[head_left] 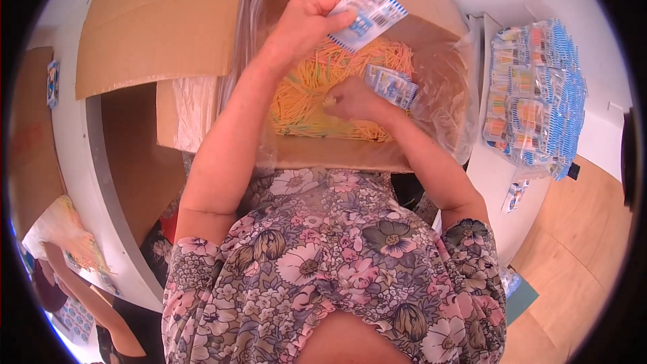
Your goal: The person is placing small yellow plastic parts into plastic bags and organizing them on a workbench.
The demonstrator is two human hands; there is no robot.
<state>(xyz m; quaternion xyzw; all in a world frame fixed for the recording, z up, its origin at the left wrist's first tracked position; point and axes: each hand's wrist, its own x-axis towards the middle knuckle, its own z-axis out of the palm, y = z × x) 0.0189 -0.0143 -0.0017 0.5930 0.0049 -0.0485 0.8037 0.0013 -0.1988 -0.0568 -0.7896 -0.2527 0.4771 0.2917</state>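
Up over the far side of an open cardboard box [317, 154], my left hand [303, 25] pinches a small clear packet [374, 10] with blue-striped ends by its near edge. Thin yellow, orange and green sticks [303, 87] lie loose in a heap inside the box, which has a clear plastic liner [441, 104]. My right hand [358, 101] is down at this heap with its fingers curled together; I cannot make out what is between them. Just beyond that wrist, more packets [392, 86] of the same kind rest on the sticks.
To the right, many filled blue-striped packets [532, 94] are piled on a white surface, with a single packet [515, 195] nearer me. A large cardboard flap [158, 27] spreads out at the left. Another person's arm [87, 290] reaches toward a bag of coloured sticks [67, 232] at lower left.
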